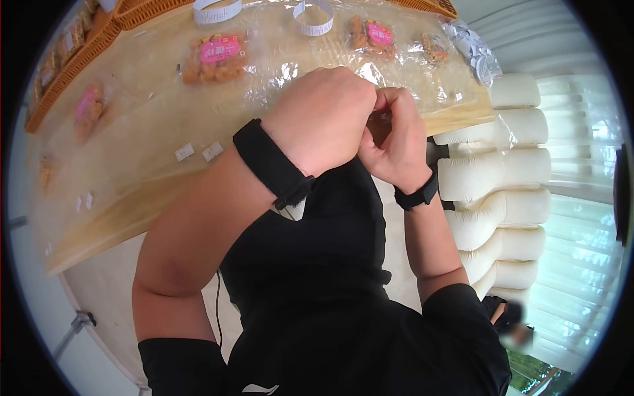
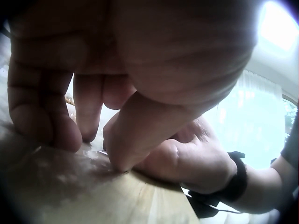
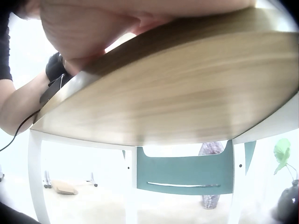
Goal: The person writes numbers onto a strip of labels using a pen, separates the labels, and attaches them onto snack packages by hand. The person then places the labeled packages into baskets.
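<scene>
In the head view, the left hand point(image 1: 323, 119) and right hand point(image 1: 399, 142) meet above the near edge of the film-covered table point(image 1: 119, 218). Bent fingers of the left hand point(image 2: 117, 88) reach down to the clear film point(image 2: 60, 172) in the left wrist view, a tiny white sliver point(image 2: 103, 152) between thumb and fingers. Beside it, the right hand point(image 2: 187, 158) has its fingertips hidden. Its thumb and index finger curve toward each other in the head view. The right wrist view shows part of the right hand point(image 3: 98, 28) over the tabletop. Whether either hand holds anything is hidden.
Packets of brown snacks with pink labels point(image 1: 220, 49) point(image 1: 380, 33) lie beyond the hands, near white paper rings point(image 1: 313, 28). Small white tags point(image 1: 185, 152) lie on the left. Wicker baskets point(image 1: 72, 66) line the far edge; a cream padded seat point(image 1: 495, 171) stands right.
</scene>
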Demonstrator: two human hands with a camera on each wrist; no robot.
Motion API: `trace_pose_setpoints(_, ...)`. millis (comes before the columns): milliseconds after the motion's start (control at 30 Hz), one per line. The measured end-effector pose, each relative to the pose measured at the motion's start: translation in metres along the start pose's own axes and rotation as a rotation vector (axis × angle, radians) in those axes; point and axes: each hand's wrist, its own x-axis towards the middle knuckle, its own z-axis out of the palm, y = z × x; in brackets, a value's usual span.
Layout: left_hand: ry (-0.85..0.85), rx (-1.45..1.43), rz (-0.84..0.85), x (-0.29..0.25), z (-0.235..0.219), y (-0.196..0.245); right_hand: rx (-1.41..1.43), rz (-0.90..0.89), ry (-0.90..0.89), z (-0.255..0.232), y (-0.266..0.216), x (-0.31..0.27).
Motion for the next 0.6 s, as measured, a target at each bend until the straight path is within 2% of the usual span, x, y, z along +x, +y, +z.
trace_pose_setpoints(333,0.080,-0.028,0.040,-0.0007,0.0050,-0.0033,0.004,0.028,-0.010,-0.0001,-0.0004,0.0019)
trace_pose_setpoints(600,0.046,0.007,0.050,-0.0011,0.0051,-0.0044,0.046,0.102,-0.021,-0.0001,0.0050,-0.0023)
